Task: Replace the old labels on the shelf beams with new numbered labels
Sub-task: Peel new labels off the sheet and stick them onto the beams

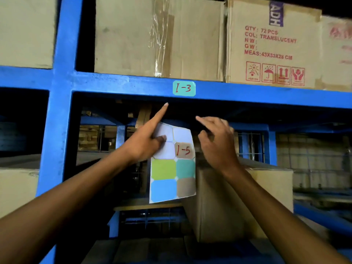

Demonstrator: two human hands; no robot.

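Observation:
A teal label (184,88) marked "I-3" in red sticks to the front of the blue shelf beam (247,93). Below it my left hand (146,141) pinches a sticker sheet (173,168) between thumb and fingers, with its index finger pointing up toward the beam. The sheet carries coloured blank labels and one brown label (183,150) marked "I-5"; its top spaces are bare white. My right hand (215,141) hovers just right of the sheet, fingers loosely curled and apart, holding nothing.
Cardboard cartons (158,37) stand on the shelf above the beam, one printed in red (272,44). A blue upright post (61,92) rises at the left. Another carton (238,202) sits on the lower level behind the sheet. The lower shelf is dark.

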